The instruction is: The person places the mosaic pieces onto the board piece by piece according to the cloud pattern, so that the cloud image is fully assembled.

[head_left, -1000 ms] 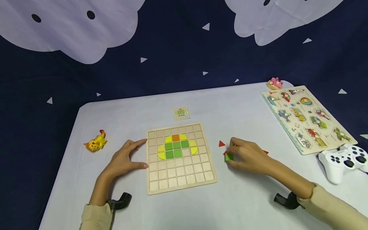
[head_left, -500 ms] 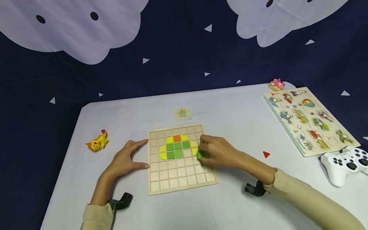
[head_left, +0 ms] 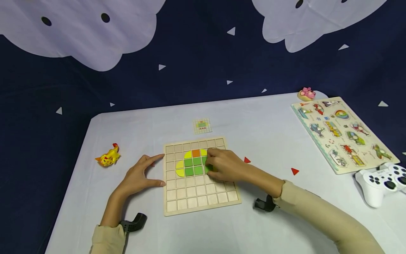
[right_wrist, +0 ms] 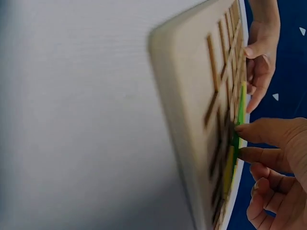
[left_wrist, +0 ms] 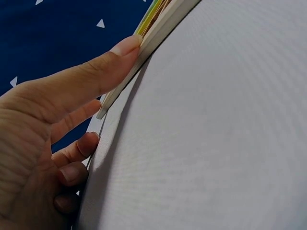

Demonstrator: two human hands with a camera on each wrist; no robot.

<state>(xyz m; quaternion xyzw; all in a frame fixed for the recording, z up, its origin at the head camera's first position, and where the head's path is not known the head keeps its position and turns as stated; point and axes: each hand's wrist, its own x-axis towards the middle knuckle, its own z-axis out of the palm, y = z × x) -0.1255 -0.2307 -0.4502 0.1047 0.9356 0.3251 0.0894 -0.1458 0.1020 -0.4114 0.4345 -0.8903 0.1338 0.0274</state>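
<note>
Right hand reaching over the wooden grid board from the right, fingers curled and pinching a green square tile down at the cell just right of the green block in the pattern, thumb and forefinger on the tile's edges in the right wrist view. Left hand resting on the table at the board's left edge, fingers straight and relaxed, holding nothing, thumb tip pressed against the board's side and forefinger touching its upper left rim. Half a second ago right hand and tile farther right, near the board's right edge; a second ago off the board altogether, out on the table among the red triangles. Now, with the hand moved off, one red triangle uncovered just right of the board and another farther right; left hand unmoved. Open cells along the bottom three rows and round the pattern. Bare table in front of the board and between board and vehicle peg puzzle; white game controller near the right edge, yellow toy figure well to the left, small pattern card just behind the board.
</note>
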